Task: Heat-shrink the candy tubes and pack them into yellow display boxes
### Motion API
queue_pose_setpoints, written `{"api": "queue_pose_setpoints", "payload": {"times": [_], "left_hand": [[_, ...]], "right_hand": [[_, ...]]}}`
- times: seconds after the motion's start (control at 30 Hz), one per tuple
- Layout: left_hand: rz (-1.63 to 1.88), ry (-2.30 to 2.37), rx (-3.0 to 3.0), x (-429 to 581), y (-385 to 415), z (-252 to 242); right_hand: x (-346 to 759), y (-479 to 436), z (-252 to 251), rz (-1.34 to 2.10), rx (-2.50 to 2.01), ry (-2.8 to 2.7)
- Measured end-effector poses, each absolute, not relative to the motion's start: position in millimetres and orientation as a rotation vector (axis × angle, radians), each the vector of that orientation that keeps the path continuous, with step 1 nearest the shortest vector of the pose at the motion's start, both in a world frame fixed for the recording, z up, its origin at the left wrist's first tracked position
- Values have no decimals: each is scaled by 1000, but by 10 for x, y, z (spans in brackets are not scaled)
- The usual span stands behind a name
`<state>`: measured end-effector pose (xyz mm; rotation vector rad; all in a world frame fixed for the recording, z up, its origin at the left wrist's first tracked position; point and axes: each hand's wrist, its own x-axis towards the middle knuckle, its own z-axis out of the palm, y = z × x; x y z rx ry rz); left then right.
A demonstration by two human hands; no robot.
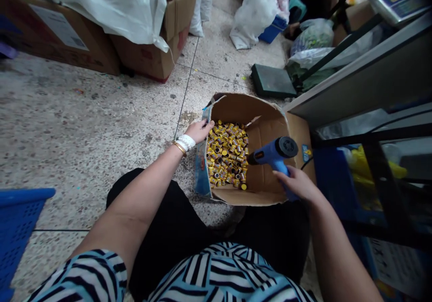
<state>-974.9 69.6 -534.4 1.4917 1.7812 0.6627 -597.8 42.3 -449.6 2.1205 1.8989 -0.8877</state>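
Note:
An open cardboard box (251, 108) sits on the floor in front of my knees. Many small yellow cylinders with dark open ends (227, 153) are heaped against its left side. At the left rim, my left hand (200, 131) grips the box wall, with its fingertips over the edge. My right hand (297, 184) is wrapped round the handle of a blue heat gun (270, 153). The gun is over the right part of the box, its dark nozzle pointing left at the yellow pieces.
Large cardboard boxes (148, 61) with white sacking stand at the back left. A dark green flat platform (273, 81) lies beyond the box. At lower left is a blue plastic basket (20, 221). A dark-framed rack (388, 180) with bagged goods runs along the right.

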Motion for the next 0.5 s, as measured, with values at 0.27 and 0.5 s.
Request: {"api": "queue_pose_setpoints", "payload": {"times": [0.27, 0.5], "left_hand": [[664, 1811, 1460, -9732, 703, -5326], [699, 1826, 1404, -9771, 652, -5357]], "right_hand": [[-6330, 453, -4626, -765, 2185, 1943], [-6298, 805, -4736, -670, 2124, 1916]]}}
